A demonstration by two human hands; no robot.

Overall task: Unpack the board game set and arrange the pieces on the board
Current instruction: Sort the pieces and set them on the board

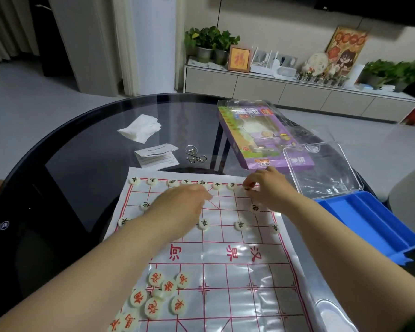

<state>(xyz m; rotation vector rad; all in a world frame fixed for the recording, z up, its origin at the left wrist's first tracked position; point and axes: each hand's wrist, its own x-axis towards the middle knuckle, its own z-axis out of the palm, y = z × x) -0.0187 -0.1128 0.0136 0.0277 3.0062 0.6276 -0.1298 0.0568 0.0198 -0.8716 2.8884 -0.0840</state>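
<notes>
Board [237,279] long axis running away from person, right hand [271,190] fingers [252,182] pinching far-row piece [247,187], left hand [182,202] fingers [203,191] straight

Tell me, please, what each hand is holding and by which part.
The right hand pinches a chess piece by its rim with its fingertips; the left hand lies flat on the board, holding nothing visible.

R hand [270,188] hides most of its pinched piece [247,188]; char unreadable.

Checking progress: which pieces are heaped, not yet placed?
The red-lettered pieces, bunched at the board's near-left corner; the black-lettered ones sit spaced on far-side crossings.
</notes>
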